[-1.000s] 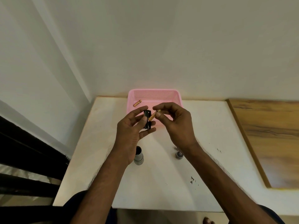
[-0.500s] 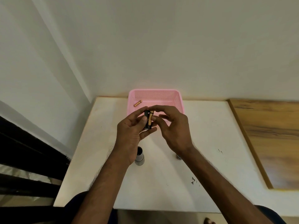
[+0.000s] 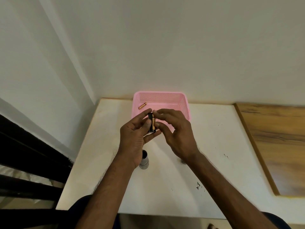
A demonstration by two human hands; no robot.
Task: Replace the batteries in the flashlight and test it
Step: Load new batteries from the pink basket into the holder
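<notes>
At the far left of the table (image 3: 99, 162) nothing takes part; the first thing that matters is the loose gold battery (image 3: 142, 105) lying in the back-left corner of the pink basket (image 3: 184, 103), which stands against the wall. Next comes the left hand (image 3: 135, 138), raised above the table in front of the basket, its thumb and fingers closed around a small black battery holder (image 3: 150, 123) held upright. A gold-and-black battery (image 3: 153, 123) lies along the holder's right side, apparently in or at one of its slots. Below that hand, the grey flashlight body (image 3: 144, 160) stands on the table with its dark open end up, partly hidden by the wrist. Further right, the right hand (image 3: 178, 134) meets the holder, fingertips (image 3: 156, 112) pressed on the battery's top end and thumb on its lower part, the other fingers loosely spread; it pinches the battery rather than carrying anything else. A small dark piece (image 3: 183, 161) shows under the right wrist (possibly the tail cap, too hidden to say). The step in hand looks like seating a fresh cell in the holder, midway through the task. The next move probably calls for a firm push until the cell snaps flat, with polarity checked, then fetching the cell in the basket if another slot is empty. How many slots are filled cannot be told.
</notes>
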